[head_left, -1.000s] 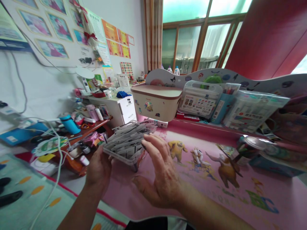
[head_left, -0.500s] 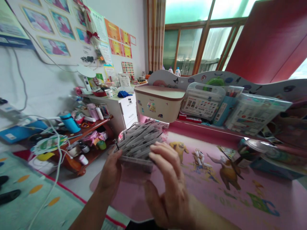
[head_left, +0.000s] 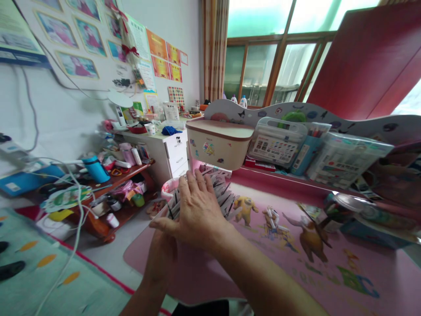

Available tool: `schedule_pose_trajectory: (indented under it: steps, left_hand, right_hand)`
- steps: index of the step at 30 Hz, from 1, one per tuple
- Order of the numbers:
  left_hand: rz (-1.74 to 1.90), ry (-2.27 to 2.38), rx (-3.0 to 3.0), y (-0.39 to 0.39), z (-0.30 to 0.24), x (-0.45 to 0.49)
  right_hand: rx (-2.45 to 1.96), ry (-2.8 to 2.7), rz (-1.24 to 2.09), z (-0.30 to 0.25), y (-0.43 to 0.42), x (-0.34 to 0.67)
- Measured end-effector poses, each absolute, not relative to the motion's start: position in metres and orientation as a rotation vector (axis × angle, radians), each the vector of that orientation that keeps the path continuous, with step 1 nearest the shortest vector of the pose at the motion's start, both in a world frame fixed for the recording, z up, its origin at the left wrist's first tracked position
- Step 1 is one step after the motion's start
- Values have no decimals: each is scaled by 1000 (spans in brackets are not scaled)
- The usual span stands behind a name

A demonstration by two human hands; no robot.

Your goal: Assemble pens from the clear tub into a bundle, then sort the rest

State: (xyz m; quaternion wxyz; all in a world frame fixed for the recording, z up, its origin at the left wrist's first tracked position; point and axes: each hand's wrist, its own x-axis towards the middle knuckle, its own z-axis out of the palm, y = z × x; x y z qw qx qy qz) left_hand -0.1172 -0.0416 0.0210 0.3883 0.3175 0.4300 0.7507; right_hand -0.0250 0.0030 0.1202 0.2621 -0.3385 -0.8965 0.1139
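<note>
A clear shallow tray of grey stick-like pens (head_left: 223,193) hovers at the near-left corner of the pink cartoon-printed desk (head_left: 283,259). My right hand (head_left: 195,210) lies flat on top of the pens, fingers stretched out and together, covering most of the tray. My left hand (head_left: 162,254) is underneath and holds the tray from below; its fingers are largely hidden by the right hand.
A cream lidded storage box (head_left: 219,142) stands just behind the tray. Marker sets in clear cases (head_left: 278,142) line the desk's back shelf. A tin can (head_left: 338,204) sits at the right. Left of the desk are a cluttered low red shelf (head_left: 108,184) and white drawers (head_left: 171,151).
My right hand has moved from beside the tray onto the top of the pens. The tray has shifted slightly right and lower, towards the desk, with the left hand still under it.
</note>
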Motion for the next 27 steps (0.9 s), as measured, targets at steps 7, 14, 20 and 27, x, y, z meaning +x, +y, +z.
schedule_pose_trajectory:
  steps: [7, 14, 20, 27]
  left_hand:
    - [1860, 1228, 775, -54, 20, -109]
    - [1870, 1352, 851, -58, 15, -111]
    - [1836, 1366, 824, -60, 18, -106]
    - [1772, 1470, 902, -62, 23, -104]
  right_hand:
    - [-983, -2440, 139, 101, 15, -16]
    - [-1011, -2408, 133, 98, 14, -8]
    - [-1029, -2381, 150, 100, 13, -1]
    - [-1036, -2334, 161, 99, 10, 8]
